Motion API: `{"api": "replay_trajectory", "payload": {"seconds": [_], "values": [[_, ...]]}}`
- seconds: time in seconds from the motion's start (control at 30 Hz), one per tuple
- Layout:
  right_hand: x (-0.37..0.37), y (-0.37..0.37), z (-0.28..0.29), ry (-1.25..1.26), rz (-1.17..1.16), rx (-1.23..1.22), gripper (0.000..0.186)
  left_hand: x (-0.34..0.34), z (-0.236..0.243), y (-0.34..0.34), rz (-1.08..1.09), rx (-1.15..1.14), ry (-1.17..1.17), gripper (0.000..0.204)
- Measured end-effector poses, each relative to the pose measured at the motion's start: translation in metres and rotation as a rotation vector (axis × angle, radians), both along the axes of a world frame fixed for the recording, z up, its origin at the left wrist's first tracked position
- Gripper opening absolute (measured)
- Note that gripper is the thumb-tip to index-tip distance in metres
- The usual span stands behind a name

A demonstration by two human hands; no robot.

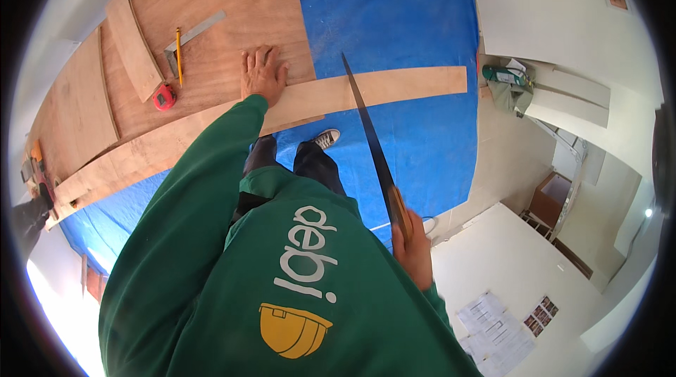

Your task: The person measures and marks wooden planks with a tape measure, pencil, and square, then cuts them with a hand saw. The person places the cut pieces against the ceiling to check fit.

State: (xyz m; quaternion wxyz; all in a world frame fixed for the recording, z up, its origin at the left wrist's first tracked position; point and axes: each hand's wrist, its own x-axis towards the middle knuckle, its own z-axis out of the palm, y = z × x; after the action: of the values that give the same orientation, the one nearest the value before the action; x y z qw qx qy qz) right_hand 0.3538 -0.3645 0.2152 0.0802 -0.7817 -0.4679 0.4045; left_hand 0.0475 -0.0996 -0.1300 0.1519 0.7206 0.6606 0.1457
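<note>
so, right hand [414, 250] grips a handsaw [373, 141]; left hand [263, 78] lies flat, fingers outstretched, at a long plank [412, 83]

Pale wall [493, 257] with papers [496, 331], blue floor sheet [433, 141], bright glare [60, 306] lower left

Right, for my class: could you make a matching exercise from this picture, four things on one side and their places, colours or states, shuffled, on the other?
Things
1. Handsaw
2. Tape measure
3. Pencil
4. Left hand

Descriptions
A. Yellow, lying across the metal square
B. Palm down on wood
C. Gripped by the right hand
D. Red, by one end of a short plank

Pairs: 1-C, 2-D, 3-A, 4-B
</note>
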Motion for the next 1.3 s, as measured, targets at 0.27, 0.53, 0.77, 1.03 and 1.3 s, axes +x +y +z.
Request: {"api": "replay_trajectory", "payload": {"seconds": [0.27,0.53,0.77,1.03,1.3], "values": [[-0.014,0.130,-0.191,0.056,0.072,0.339,0.039,0.000,0.001,-0.004,-0.019,0.012,-0.017,0.052],[-0.011,0.098,-0.131,0.043,0.073,0.187,0.037,-0.002,-0.004,0.002,-0.014,0.028,-0.001,0.051],[0.001,-0.002,0.023,-0.034,0.005,-0.060,0.045,0.000,0.003,-0.001,-0.002,0.004,-0.007,0.052],[-0.025,0.206,-0.236,0.014,0.051,0.360,0.037,0.004,0.005,0.003,-0.030,0.051,-0.041,0.051],[0.000,0.022,-0.035,-0.004,-0.002,-0.004,0.045,-0.001,0.003,0.001,-0.001,0.042,-0.058,0.051]]}}
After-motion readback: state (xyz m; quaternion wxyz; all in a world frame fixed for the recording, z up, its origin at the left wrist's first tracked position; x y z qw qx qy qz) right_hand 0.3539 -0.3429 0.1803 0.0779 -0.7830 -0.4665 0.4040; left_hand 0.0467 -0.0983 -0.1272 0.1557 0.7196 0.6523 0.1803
